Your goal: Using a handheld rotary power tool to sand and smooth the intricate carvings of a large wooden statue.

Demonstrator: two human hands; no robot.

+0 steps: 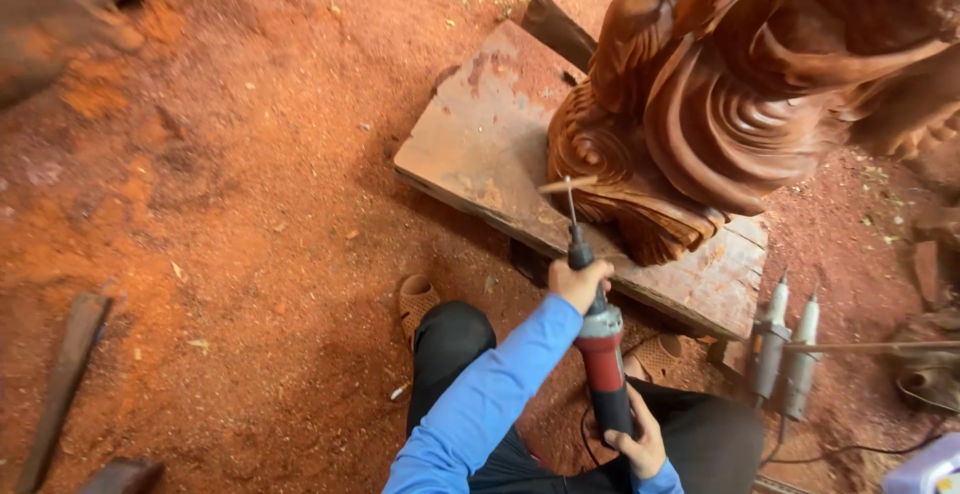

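- Die grinder (603, 354): red and grey body with a long thin bit, held in both my hands and angled up toward the carving; its tip meets the lowest curl of the carved scrollwork.
- Wooden carving (730, 84): large reddish sculpture of deep swirls and ridged folds, standing on a worn plank (480, 139) that lies on the sawdust-covered floor (250, 204).
- Step in hand, as I judge it: detailing the lower scroll edge with the spinning bit. The next move seems to call for a steady, light feed along the groove, with the bit kept off the neighbouring ridges.
- Left hand (578, 282): fingers closed tight around the grinder's black neck, just behind the bit, steering it.
- Right hand (640, 444): wrapped shut around the rear of the grinder body, near where the cord leaves it.
- Two spare grinders (787, 354): pale grey, lying side by side on the floor to my right, near the plank's corner, apart from my hands.
- My knees in dark trousers, and sandals (418, 299) just beside the plank's near edge.
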